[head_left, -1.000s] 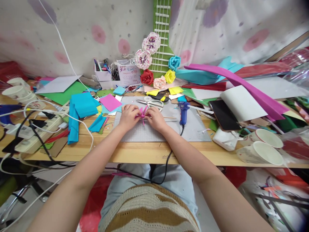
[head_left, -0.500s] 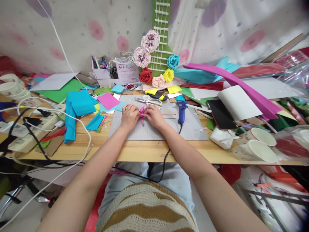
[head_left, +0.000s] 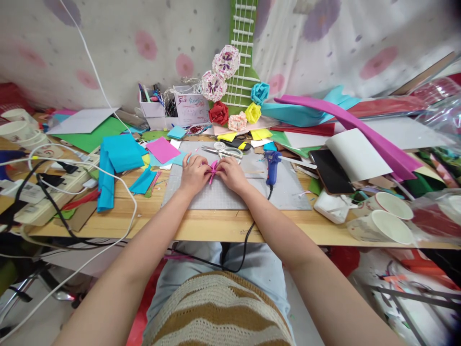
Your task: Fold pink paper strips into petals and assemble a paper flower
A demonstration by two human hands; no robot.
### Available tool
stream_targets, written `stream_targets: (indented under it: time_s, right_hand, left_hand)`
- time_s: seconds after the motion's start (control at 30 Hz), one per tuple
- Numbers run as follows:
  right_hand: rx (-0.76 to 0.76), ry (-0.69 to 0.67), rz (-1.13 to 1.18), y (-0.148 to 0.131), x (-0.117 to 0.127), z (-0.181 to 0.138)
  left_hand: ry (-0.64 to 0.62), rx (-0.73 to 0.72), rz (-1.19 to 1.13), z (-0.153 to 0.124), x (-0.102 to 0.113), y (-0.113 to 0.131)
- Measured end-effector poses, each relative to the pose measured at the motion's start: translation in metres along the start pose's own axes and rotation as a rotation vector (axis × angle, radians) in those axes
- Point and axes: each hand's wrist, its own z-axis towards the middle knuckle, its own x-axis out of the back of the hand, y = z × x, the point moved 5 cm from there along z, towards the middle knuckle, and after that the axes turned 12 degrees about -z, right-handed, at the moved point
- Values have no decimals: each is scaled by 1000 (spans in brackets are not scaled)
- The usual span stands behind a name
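Observation:
A small magenta paper piece with several pointed arms [head_left: 213, 169] is pinched between both sets of fingers, over the grey cutting mat [head_left: 201, 199]. My left hand [head_left: 195, 174] is closed on its left side, and my right hand [head_left: 231, 173] grips it from the right. The fingertips hide part of the paper. A thin wooden stick [head_left: 255, 172] lies on the mat just past my right hand. Behind the hands are scissors [head_left: 230, 152] with light handles. A blue hot glue gun [head_left: 271, 168] stands on the mat to the right, its black cord running down off the table.
Blue crepe paper [head_left: 120, 153] and a pink paper square [head_left: 163, 150] lie to the left, near a power strip [head_left: 59, 192] with tangled cables. Paper cups [head_left: 391, 227] and a phone [head_left: 330, 170] are on the right. Paper flowers [head_left: 218, 113] and a pen box [head_left: 153, 108] stand behind.
The magenta paper has tilted a little between the fingers, its lower arm now leaning left. Both hands keep their hold in nearly the same place.

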Motion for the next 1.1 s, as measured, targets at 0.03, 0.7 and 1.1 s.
stream_targets:
  time_s: [0.03, 0.7, 1.1]
  right_hand:
    - [6, 4, -1, -1, 1, 0]
    - [-106, 15, -78, -4, 5, 0]
    - [56, 5, -41, -12, 10, -3]
  left_hand:
    - [7, 6, 1, 0, 1, 0]
    - [0, -46, -20, -1, -2, 3]
    - [46, 79, -50, -3, 3, -6]
